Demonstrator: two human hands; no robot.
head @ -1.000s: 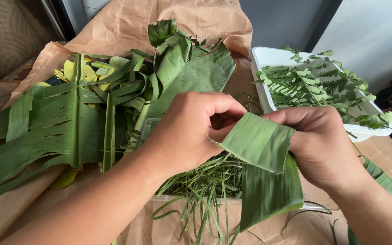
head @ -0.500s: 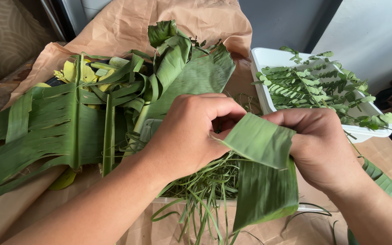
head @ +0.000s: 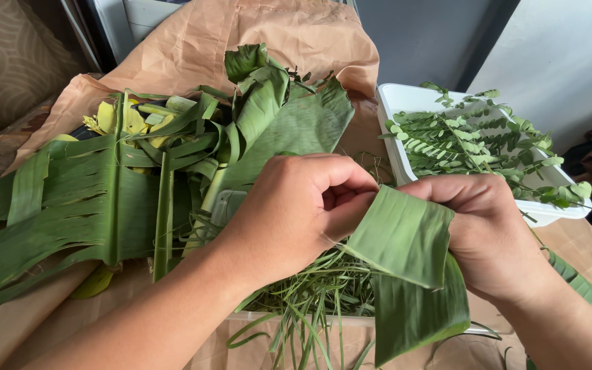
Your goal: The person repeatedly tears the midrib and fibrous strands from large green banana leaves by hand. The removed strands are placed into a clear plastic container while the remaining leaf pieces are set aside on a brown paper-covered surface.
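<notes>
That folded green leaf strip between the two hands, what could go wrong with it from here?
The leaf strip is bent sharply between the left hand and the right hand; it might crack or split along its grain, as the shredded big leaf has. Its loose lower end hangs over the grass blades and could snag them. The white tray of leafy sprigs sits close to the right hand and could get bumped.

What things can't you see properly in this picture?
All in the head view:
- Left hand: its fingertips curl under, so how they pinch the folded leaf strip is hidden.
- Clear tray: mostly buried under grass blades and both hands.
- Right hand: its palm side is behind the strip.
- Big banana leaf: cut off by the left edge.
- White tray: its floor is covered by leafy sprigs.
</notes>
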